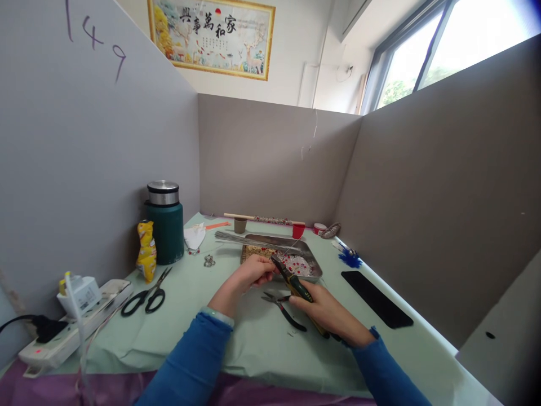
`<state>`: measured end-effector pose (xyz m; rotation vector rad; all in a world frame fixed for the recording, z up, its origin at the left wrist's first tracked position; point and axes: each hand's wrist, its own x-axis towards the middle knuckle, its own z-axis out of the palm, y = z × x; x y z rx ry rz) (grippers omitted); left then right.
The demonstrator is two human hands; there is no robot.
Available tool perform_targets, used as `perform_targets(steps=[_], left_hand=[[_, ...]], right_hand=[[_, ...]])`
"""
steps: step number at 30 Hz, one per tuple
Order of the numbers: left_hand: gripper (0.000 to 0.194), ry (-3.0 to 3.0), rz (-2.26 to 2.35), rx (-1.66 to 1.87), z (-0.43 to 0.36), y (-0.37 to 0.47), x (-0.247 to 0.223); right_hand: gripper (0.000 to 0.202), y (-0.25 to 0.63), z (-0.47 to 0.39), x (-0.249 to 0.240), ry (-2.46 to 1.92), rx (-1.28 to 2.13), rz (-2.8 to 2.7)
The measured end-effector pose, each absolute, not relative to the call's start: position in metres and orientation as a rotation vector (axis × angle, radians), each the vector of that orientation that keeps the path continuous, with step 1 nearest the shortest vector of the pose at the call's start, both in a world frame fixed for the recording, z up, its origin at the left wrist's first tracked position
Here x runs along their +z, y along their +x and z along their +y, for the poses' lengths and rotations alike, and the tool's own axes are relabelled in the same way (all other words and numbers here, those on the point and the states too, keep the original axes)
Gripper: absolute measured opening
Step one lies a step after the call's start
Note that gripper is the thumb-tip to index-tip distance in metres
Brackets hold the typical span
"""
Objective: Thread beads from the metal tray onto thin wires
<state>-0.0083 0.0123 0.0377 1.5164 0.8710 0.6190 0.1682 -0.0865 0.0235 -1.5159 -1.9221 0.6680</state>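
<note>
At the near edge of the counter, a purple cloth hangs below the green cover. A little farther in, small pliers lie loose between the 2 forearms, their handles spread and their tips pointing left. Just right of them, the right hand wraps its fingers around the dark green and yellow grips of larger pliers. The long axis of these runs slantwise, from near right to far left, so their tip ends right beside the fingers of the left hand; that meeting point matters most, and the left hand is the nearer to the tip. The left fingers are closed in a pinch, but whatever sits between them is too small to tell, and I cannot tell whether the tip touches them. Just beyond both hands stands the metal tray, with red and pale beads inside and a bundle of thin wires reaching over its left side. Farthest back are a brown cup and a red cup.
</note>
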Motion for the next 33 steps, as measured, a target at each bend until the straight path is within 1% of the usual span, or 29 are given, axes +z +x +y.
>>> perform_targets(steps=[6,16,22,27,30,33], left_hand=[[0.013,1.585,0.842,0.622,0.011,-0.009,0.037],[0.013,1.633,0.799,0.590,0.011,-0.009,0.034],[0.012,1.609,0.822,0.575,0.014,-0.007,0.031],[0.013,1.573,0.835,0.566,0.017,-0.005,0.027],[0.017,1.552,0.800,0.574,0.019,-0.004,0.025],[0.020,1.541,0.792,0.572,0.021,-0.004,0.024]], right_hand=[[0.022,0.167,-0.089,0.025,-1.528,0.584,-1.951],[0.027,0.167,-0.087,0.023,-1.472,0.670,-1.927],[0.028,0.164,-0.088,0.020,-1.439,0.635,-1.920],[0.029,0.160,-0.090,0.016,-1.505,0.575,-1.880],[0.033,0.159,-0.090,0.011,-1.593,0.625,-1.794],[0.029,0.158,-0.089,0.006,-1.658,0.666,-1.735]])
